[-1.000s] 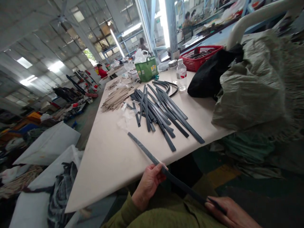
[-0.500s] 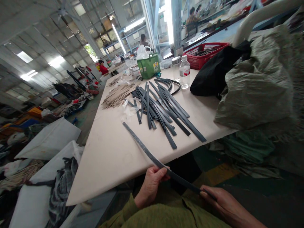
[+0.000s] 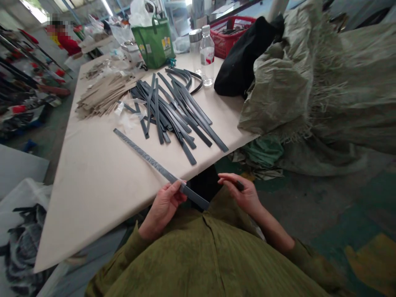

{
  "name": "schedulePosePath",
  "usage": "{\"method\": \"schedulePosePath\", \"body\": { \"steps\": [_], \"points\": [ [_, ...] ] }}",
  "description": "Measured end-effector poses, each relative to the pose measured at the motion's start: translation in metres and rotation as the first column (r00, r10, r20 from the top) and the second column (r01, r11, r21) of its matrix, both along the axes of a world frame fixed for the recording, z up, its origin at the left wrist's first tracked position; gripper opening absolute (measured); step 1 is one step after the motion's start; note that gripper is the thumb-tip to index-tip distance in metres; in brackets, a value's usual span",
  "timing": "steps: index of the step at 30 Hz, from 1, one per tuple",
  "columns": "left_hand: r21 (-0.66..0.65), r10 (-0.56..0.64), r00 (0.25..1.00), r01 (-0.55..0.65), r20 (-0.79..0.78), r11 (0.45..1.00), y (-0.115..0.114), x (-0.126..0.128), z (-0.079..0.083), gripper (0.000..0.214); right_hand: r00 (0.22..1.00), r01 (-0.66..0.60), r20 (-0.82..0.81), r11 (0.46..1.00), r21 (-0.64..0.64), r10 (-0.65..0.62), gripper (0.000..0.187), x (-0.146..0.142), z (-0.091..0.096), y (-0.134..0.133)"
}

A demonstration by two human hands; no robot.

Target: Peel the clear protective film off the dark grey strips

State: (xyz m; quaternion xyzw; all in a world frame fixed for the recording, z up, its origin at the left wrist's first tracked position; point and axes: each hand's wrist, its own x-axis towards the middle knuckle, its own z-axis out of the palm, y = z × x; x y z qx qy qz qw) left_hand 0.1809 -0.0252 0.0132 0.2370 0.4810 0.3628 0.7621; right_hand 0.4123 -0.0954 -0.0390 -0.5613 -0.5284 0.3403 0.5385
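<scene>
My left hand (image 3: 163, 204) pinches a long dark grey strip (image 3: 145, 157) near its close end, by the table's front edge. The strip runs from my lap up and left across the beige table (image 3: 93, 185), its far end lying on the tabletop. My right hand (image 3: 244, 193) hovers over my lap to the right, apart from the strip. Its fingers are curled round a small dark thing (image 3: 240, 185) that I cannot make out. A heap of similar dark strips (image 3: 173, 109) lies fanned out in the middle of the table.
Tan strips (image 3: 102, 94) are piled at the table's left, with clear plastic bags (image 3: 130, 117) beside them. At the far end stand a green bag (image 3: 153, 39), a water bottle (image 3: 207, 53) and a red basket (image 3: 230, 33). A black cloth (image 3: 239, 62) and a big woven sack (image 3: 309, 82) crowd the right.
My right hand has let go of the strip's near end and now sits apart from it. My left hand still holds the strip. My view has tilted down towards my lap.
</scene>
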Motion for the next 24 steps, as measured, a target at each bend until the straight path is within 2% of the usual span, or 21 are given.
{"method": "schedulePosePath", "body": {
  "steps": [2,5,7,9,13,16,18,21,24],
  "points": [
    [-0.046,0.022,0.999,-0.02,0.037,0.999,0.0,-0.001,0.001,0.031,0.987,-0.102,0.145,0.978,0.184,0.075,0.029,0.0,0.012,-0.003],
    [-0.069,0.004,0.998,0.0,0.064,0.998,-0.003,0.002,-0.001,0.027,0.931,-0.306,0.307,0.882,0.358,0.198,0.037,-0.008,0.034,-0.003],
    [-0.055,-0.038,0.997,0.042,0.069,0.998,-0.005,0.004,-0.003,0.028,0.889,-0.386,0.403,0.829,0.404,0.218,0.032,-0.016,0.044,0.002],
    [-0.038,-0.086,0.993,0.089,0.075,0.995,-0.008,0.006,-0.005,0.028,0.843,-0.437,0.496,0.801,0.409,0.206,0.027,-0.022,0.046,0.009],
    [-0.001,-0.158,0.98,0.159,0.125,0.987,-0.015,0.006,-0.008,0.026,0.793,-0.461,0.585,0.794,0.396,0.168,0.025,-0.035,0.04,0.027],
    [0.024,-0.18,0.971,0.178,0.159,0.984,-0.017,0.002,-0.007,0.031,0.845,-0.462,0.47,0.791,0.402,0.254,0.024,-0.04,0.038,0.034],
    [0.015,-0.116,0.979,0.116,0.17,0.993,-0.008,-0.004,0.0,0.037,0.875,-0.473,0.311,0.795,0.379,0.372,0.02,-0.035,0.041,0.031],
    [0.027,0.119,0.982,-0.125,0.149,0.992,0.027,-0.024,0.018,0.037,0.841,-0.533,0.06,0.805,0.26,0.538,0.019,-0.013,0.05,0.014],
    [0.088,0.336,0.935,-0.346,0.112,0.934,0.076,-0.049,0.038,0.031,0.788,-0.602,-0.083,0.792,0.103,0.61,0.031,0.013,0.056,-0.012]
  ]
}}
